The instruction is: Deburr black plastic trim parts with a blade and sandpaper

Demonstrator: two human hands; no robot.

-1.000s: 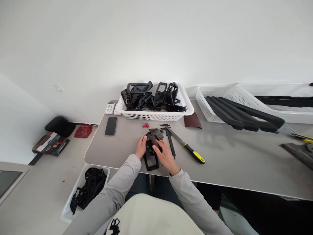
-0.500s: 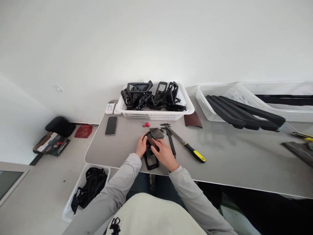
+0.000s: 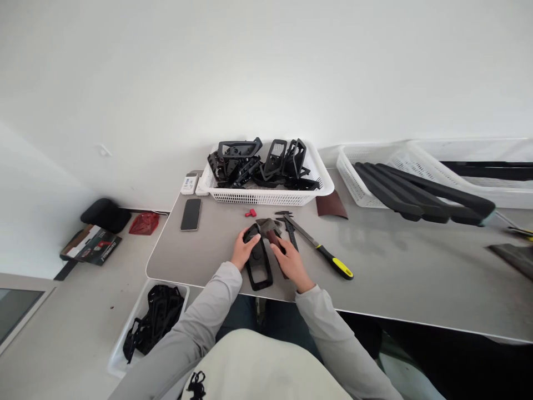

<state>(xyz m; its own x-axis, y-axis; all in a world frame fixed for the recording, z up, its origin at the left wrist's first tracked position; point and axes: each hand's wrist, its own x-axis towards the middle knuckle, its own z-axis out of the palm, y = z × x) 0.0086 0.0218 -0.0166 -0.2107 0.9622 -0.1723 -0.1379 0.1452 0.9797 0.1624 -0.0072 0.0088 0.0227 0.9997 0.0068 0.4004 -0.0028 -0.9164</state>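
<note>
My left hand (image 3: 242, 251) grips the upper left side of a black plastic frame (image 3: 258, 260), which lies near the table's front edge with its rectangular opening toward me. Just right of the frame, my right hand (image 3: 291, 264) is closed on a folded piece of reddish-brown sandpaper (image 3: 273, 240), held apart from the frame. A crumpled grey cloth (image 3: 268, 225) lies behind the frame. Beside my right hand are a dark caliper (image 3: 290, 230) and a file (image 3: 335, 262) with a black and yellow handle.
A white basket (image 3: 266, 196) of black frames stands against the wall. Near it are a phone (image 3: 191, 214), a red piece (image 3: 250, 213) and a sandpaper sheet (image 3: 332, 205). Long black parts (image 3: 416, 191) jut from baskets at right. A white bin (image 3: 119, 351) of black parts sits lower left.
My right hand has moved right, lifting the sandpaper off the black frame, so more of the frame shows. My left hand still holds the frame.
</note>
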